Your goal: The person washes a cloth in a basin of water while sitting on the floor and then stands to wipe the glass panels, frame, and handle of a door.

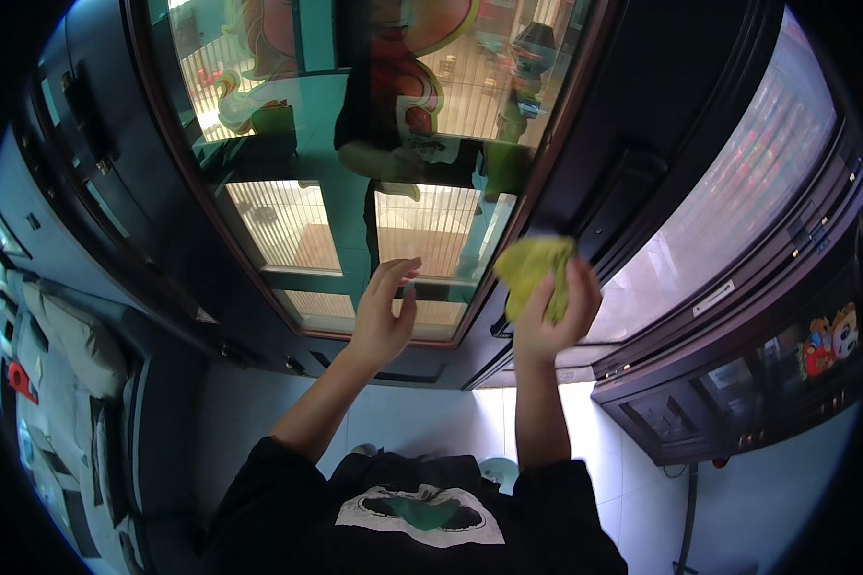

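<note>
My right hand [557, 309] grips a crumpled yellow cloth [528, 277], slightly blurred, beside the right edge of a dark-framed glass door panel [424, 223]. Free of any object, my left hand [388, 309] is raised before the lower part of the glass with its fingers apart. Whether it touches the pane I cannot tell. Reflections and a colourful cartoon decal [410, 36] show on the glass. To the right of the pane, a dark door handle [626, 187] runs along the frame, just beyond the cloth.
At right, an opening [719, 180] shows a bright ribbed surface, next to another dark door leaf [748, 388] with cartoon stickers [830, 341]. A grey sofa [79, 345] with cushions is at left. On the pale tiled floor [424, 410], a light green basin [500, 471] sits near my body.
</note>
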Tool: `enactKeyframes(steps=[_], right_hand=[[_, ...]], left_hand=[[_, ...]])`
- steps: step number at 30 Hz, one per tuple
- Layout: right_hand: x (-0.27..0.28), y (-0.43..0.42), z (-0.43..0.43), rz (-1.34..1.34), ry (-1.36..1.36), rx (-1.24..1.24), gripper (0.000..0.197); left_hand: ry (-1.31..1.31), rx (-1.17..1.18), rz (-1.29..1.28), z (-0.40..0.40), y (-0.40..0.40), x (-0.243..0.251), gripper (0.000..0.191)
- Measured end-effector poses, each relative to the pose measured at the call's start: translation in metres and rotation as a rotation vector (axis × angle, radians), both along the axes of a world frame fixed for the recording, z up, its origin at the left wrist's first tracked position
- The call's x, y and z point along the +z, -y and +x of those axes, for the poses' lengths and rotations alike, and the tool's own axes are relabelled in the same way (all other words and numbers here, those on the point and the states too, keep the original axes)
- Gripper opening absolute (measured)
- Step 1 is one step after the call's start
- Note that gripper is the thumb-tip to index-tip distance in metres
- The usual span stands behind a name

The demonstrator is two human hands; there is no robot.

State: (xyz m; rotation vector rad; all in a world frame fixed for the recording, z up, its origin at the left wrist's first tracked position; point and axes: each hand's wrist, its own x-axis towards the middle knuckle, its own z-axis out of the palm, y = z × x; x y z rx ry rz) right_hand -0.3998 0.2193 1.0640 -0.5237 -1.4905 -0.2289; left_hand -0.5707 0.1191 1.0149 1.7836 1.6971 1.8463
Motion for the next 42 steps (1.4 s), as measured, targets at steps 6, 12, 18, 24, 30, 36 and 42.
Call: enactKeyframes(steps=[6, 12, 18, 24, 30, 36, 42], right_hand=[[0.073, -0.036, -0.073, -0.043, 0.068, -0.402, 0.029], [0.012, -0.052, -0.093, -0.118, 0.040, -0.415, 0.026], [-0.007, -0.052, -0.086, -0.273, 0.068, -0.287, 0.021], [0.030, -0.065, -0.086, -0.092, 0.036, -0.322, 0.021], [0.048, -0.051, -0.116, -0.044, -0.072, -0.319, 0.018], [-0.002, -0.044, -0.110, 0.066, 0.443, -0.167, 0.030], [0.014, -0.053, -0.097, -0.117, 0.028, -0.183, 0.024]], left_hand=[[-0.003, 0.040, 0.042, -0.046, 0.036, -0.013, 0.044], [-0.012, 0.061, 0.027, -0.075, 0.060, -0.021, 0.038], [-0.031, 0.038, 0.002, -0.093, 0.073, -0.027, 0.036], [-0.011, -0.015, -0.040, -0.089, 0.068, -0.038, 0.035], [-0.027, -0.046, -0.077, -0.076, 0.054, -0.036, 0.035], [0.012, -0.062, -0.046, -0.047, 0.031, -0.033, 0.036], [0.054, -0.073, -0.058, -0.024, 0.023, -0.035, 0.037]])
